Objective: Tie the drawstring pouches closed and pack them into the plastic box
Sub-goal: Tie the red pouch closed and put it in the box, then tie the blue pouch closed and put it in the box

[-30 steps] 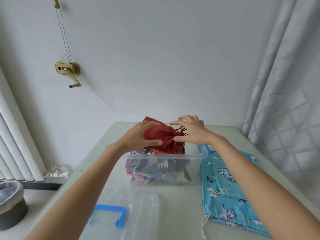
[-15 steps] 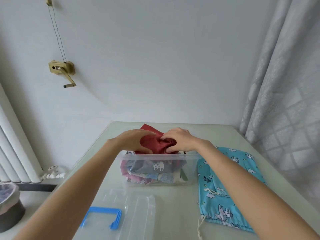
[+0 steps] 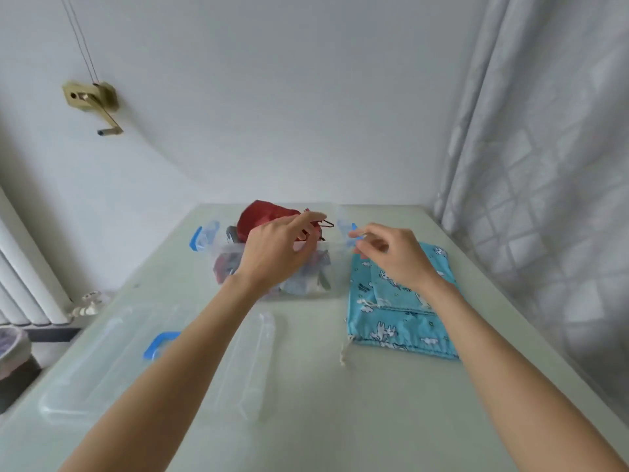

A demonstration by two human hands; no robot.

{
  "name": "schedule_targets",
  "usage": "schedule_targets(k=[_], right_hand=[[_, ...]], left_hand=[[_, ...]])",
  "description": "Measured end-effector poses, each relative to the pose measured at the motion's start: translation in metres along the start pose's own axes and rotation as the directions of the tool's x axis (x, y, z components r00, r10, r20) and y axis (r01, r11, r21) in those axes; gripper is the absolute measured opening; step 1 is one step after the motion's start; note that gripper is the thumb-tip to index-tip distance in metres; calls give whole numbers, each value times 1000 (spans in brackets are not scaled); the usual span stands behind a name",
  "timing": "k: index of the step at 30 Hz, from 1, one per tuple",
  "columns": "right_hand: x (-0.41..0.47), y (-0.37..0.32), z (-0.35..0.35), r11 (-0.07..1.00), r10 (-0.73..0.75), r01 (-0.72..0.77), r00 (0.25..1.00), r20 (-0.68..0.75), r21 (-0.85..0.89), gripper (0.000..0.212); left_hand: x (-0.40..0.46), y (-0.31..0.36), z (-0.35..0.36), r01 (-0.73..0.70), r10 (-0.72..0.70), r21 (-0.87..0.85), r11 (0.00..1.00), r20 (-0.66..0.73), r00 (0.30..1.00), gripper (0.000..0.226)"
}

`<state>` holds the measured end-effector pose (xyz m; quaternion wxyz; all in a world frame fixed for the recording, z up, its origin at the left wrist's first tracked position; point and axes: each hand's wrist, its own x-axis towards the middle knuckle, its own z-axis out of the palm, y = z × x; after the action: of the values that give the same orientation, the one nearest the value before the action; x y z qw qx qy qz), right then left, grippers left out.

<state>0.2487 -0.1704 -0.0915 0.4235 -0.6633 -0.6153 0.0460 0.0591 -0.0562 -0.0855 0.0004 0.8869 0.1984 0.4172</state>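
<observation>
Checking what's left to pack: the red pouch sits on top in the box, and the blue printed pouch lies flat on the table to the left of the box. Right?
Not quite. The head view shows the blue printed pouch lying flat to the right of the box, not the left. The red pouch does sit on top in the box.

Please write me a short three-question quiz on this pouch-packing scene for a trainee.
1. True or false: the dark red drawstring pouch lies in the clear plastic box.
2. Which pouch lies flat on the pale green table, outside the box?
A. a yellow striped pouch
B. the blue cartoon-print drawstring pouch
C. a black leather pouch
3. Fill in: the clear lid with the blue handle lies on the table on the person's ___ side.

Key:
1. True; it sits on top of the other contents, and the left hand and right hand hover with nothing in their grip.
2. B
3. left
</observation>
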Motion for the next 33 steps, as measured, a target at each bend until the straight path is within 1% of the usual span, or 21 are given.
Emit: schedule_targets(k=[2,4,7,9,11,13,15,18,19,21,23,25,26,28,30,32,33], right_hand=[[-34,25,-7,995,92,-91,996,14,-33,16],[-61,49,-12,983,166,-163,986,31,-82,17],[-100,85,-20,952,260,-242,963,75,-186,17],[-115,102,-18,938,279,-251,956,87,-239,16],[-128,118,-17,928,256,-229,965,56,-293,18],[-131,126,-20,910,259,-248,966,-10,-334,25],[-124,129,-25,873,299,-299,952,-64,-386,32],[-103,136,-33,802,342,-336,936,-81,-495,42],[-98,139,-32,789,356,-343,931,-76,-510,44],[-100,146,-26,796,365,-357,927,-83,-489,40],[-109,154,-23,832,340,-361,932,-126,-421,32],[-111,160,-28,858,327,-360,933,-150,-368,24],[-111,160,-33,867,321,-355,935,-152,-350,20],[-112,163,-38,873,320,-346,938,-132,-343,14],[-112,162,-41,880,306,-329,944,-120,-343,13],[-111,159,-44,897,284,-315,948,-142,-310,15],[-109,157,-47,906,281,-318,945,-165,-278,16]], left_hand=[[-16,28,19,60,-57,-64,996,54,997,35],[-34,47,41,135,-119,-89,987,166,979,41],[-64,71,79,237,-199,-76,969,336,921,47],[-80,74,96,301,-241,-82,950,419,876,51],[-90,78,110,352,-286,-68,933,452,845,48],[-87,81,121,380,-313,-63,923,453,835,42],[-74,83,131,379,-324,-43,924,438,839,40],[-55,82,148,358,-330,7,934,405,852,37],[-54,80,153,375,-347,10,927,400,848,35],[-61,77,161,440,-397,-41,897,364,843,29],[-66,74,163,519,-464,-143,843,299,834,19],[-66,68,164,547,-491,-203,812,270,828,13],[-65,67,162,542,-486,-206,815,267,832,11],[-65,66,162,532,-478,-181,827,268,836,10],[-64,66,162,555,-506,-167,815,262,822,14],[-63,65,161,610,-562,-213,763,247,789,18],[-62,65,159,646,-599,-274,712,242,763,19]])
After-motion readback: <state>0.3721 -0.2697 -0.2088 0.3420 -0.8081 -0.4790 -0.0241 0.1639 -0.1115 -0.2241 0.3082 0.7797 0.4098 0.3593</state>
